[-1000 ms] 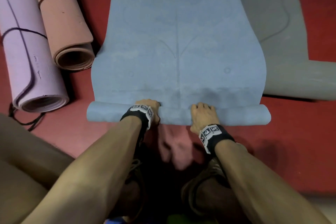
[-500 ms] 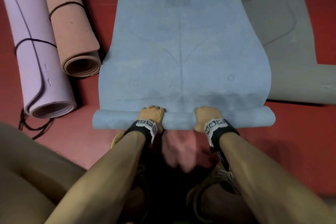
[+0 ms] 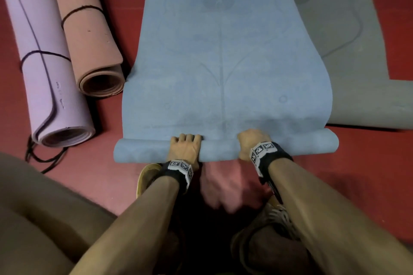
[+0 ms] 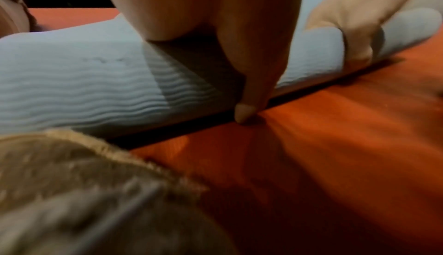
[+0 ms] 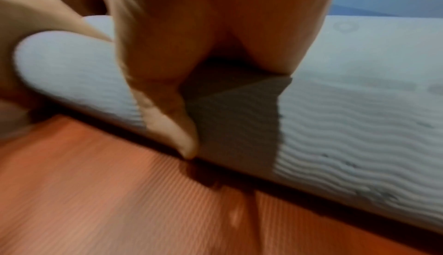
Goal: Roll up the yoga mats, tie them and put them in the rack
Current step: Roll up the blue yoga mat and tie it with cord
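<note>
A blue yoga mat [image 3: 223, 51] lies flat on the red floor, its near end wound into a thin roll [image 3: 223, 149]. My left hand [image 3: 185, 147] grips the roll left of centre, fingers curled over its top. My right hand [image 3: 250, 143] grips it right of centre. In the left wrist view the thumb [image 4: 246, 107] reaches down the near side of the roll [image 4: 84, 73] to the floor. The right wrist view shows my right thumb [image 5: 172, 122] pressed against the ribbed underside of the roll [image 5: 359, 107].
A lilac rolled mat [image 3: 49, 69] and a pink rolled mat [image 3: 89, 35], each tied with dark cord, lie at the left. A grey mat [image 3: 348, 51] lies partly unrolled at the right. My shoes [image 3: 147, 176] are just behind the roll. No rack is in view.
Both hands have shifted forward with the roll, which has turned a little further along the blue mat and grown slightly thicker. The camera view has drifted, so the tied mats appear further right.
</note>
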Action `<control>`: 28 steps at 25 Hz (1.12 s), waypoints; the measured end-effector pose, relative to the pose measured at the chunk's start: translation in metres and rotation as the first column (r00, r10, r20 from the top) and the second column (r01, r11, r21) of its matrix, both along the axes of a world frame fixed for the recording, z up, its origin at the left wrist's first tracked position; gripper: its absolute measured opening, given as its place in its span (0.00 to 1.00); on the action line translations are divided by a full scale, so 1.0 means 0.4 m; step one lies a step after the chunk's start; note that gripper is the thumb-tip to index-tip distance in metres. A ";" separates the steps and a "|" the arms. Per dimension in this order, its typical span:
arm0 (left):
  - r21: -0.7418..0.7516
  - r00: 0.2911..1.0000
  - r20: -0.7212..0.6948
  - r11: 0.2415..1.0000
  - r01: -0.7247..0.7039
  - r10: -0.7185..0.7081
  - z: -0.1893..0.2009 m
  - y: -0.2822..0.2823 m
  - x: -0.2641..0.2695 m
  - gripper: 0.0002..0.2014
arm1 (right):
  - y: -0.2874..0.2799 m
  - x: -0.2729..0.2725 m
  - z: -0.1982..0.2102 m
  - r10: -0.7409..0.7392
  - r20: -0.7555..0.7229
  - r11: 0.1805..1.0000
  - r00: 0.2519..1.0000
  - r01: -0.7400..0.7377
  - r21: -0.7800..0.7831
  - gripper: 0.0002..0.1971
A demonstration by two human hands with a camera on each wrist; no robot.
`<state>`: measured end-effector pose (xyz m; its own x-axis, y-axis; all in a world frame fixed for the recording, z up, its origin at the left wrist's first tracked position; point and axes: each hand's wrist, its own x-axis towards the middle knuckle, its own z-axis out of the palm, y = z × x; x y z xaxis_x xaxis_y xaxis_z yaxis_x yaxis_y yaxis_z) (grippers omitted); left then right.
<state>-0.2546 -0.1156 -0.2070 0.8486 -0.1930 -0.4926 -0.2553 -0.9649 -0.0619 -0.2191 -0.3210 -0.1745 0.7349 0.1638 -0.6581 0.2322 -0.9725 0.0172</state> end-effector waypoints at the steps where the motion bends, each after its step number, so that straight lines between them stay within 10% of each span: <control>1: 0.012 0.998 0.058 1.000 -0.003 0.003 -0.001 0.001 -0.013 0.31 | -0.001 0.020 0.006 -0.015 -0.041 1.000 0.999 0.015 0.009 0.13; 8: -0.015 0.995 -0.098 1.000 -0.026 0.024 0.003 -0.005 0.057 0.30 | -0.015 -0.031 -0.013 0.012 0.050 0.999 0.999 -0.015 0.045 0.20; 12: 0.090 0.970 -0.221 0.993 -0.083 0.101 0.035 -0.022 0.110 0.10 | -0.016 -0.114 -0.018 0.099 0.246 0.994 0.964 -0.106 0.015 0.31; 15: -0.020 0.950 -0.312 0.999 -0.040 0.031 0.048 -0.002 0.133 0.20 | -0.004 -0.123 -0.024 0.093 0.314 0.996 0.945 -0.094 -0.012 0.30; 23: -0.013 0.995 0.032 0.995 0.099 -0.098 0.000 0.022 0.013 0.34 | 0.012 0.002 0.007 0.074 0.027 0.997 0.997 -0.074 -0.008 0.17; 28: -0.005 0.997 0.012 0.998 0.070 -0.070 -0.009 0.012 0.021 0.33 | 0.008 0.021 0.011 0.033 -0.049 0.999 0.998 -0.032 0.021 0.18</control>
